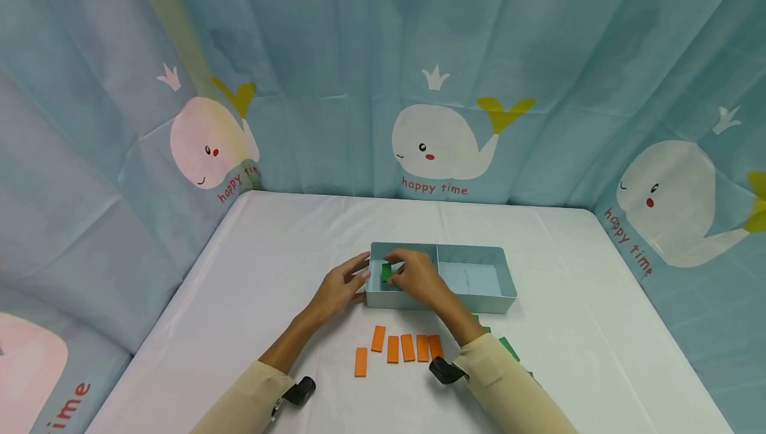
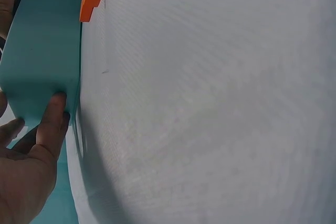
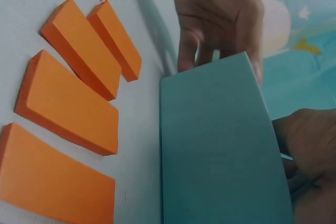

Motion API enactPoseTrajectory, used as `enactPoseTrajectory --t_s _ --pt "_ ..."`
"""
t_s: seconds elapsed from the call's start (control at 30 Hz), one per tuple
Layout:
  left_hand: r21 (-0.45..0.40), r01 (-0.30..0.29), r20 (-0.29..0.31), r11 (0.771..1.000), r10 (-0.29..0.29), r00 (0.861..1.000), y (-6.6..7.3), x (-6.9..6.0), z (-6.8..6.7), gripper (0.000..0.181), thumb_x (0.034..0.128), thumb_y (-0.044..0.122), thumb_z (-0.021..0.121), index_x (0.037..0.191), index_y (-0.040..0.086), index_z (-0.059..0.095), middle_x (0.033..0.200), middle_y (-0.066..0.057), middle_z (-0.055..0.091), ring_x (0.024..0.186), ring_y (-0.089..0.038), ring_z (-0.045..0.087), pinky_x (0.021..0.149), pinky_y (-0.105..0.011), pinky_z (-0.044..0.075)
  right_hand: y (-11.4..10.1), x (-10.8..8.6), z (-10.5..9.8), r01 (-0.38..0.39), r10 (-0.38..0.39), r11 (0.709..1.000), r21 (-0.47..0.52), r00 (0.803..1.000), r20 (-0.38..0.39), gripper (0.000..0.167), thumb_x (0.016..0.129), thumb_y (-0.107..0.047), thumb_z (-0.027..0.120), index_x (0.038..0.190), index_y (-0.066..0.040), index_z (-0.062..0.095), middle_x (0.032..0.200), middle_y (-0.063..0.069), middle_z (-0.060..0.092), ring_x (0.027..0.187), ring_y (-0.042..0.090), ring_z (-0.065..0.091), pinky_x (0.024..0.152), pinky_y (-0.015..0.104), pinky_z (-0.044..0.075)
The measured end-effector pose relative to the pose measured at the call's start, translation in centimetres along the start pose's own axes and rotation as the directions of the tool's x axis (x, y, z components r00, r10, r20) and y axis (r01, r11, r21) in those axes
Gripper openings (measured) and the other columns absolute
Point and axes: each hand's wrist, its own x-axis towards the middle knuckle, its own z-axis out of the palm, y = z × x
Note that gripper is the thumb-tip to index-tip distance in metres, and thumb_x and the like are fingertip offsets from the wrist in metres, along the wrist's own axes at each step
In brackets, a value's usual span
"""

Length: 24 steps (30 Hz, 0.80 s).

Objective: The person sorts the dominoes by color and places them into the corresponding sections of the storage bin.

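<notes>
A pale blue two-compartment box stands on the white table. My left hand is at its left end; in the left wrist view the extended fingertips touch the end wall. Over the left compartment, my right hand pinches a small green block between thumb and fingers. The box's side wall hides the right fingertips and that block in the right wrist view. Several flat orange blocks lie in a loose row in front of the box.
More green blocks lie near the right forearm, which partly covers them. A divider splits the box; nothing shows in its right compartment. A blue curtain printed with whales hangs behind the white table.
</notes>
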Motion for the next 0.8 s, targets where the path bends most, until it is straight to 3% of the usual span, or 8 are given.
enactPoseTrajectory --t_s 0.33,0.6,0.8 --pt "-0.001 0.001 -0.004 1.0 -0.001 1.0 0.1 -0.2 0.0 0.057 0.1122 0.021 0.057 0.166 0.017 0.039 0.166 -0.016 0.044 0.145 -0.041 0.052 0.1 -0.046 0.061 0.3 1.1 0.6 -0.012 0.013 1.0 -0.029 0.999 0.038 0.044 0.089 0.007 0.081 0.131 0.004 0.069 0.128 0.021 0.073 0.099 0.03 0.077 0.084 0.04 0.067" --pt "-0.004 -0.015 0.002 1.0 0.015 1.0 -0.1 0.0 0.0 0.058 0.1121 0.024 0.058 0.166 0.015 0.038 0.166 -0.019 0.043 0.145 -0.042 0.052 0.101 -0.047 0.06 0.1 2.1 0.9 0.004 0.001 0.996 -0.084 0.998 0.062 0.043 0.089 0.005 0.082 0.13 0.003 0.07 0.128 0.02 0.074 0.117 0.034 0.072 0.098 0.049 0.062" --pt "-0.013 -0.014 0.012 1.0 0.014 1.0 -0.2 -0.1 0.0 0.058 0.1124 0.025 0.057 0.166 0.014 0.038 0.166 -0.02 0.042 0.145 -0.043 0.051 0.103 -0.049 0.059 -0.1 2.4 1.4 -0.014 0.02 0.998 -0.061 0.996 0.092 0.044 0.091 0.007 0.079 0.134 0.004 0.068 0.134 0.021 0.07 0.109 0.034 0.075 0.091 0.044 0.065"
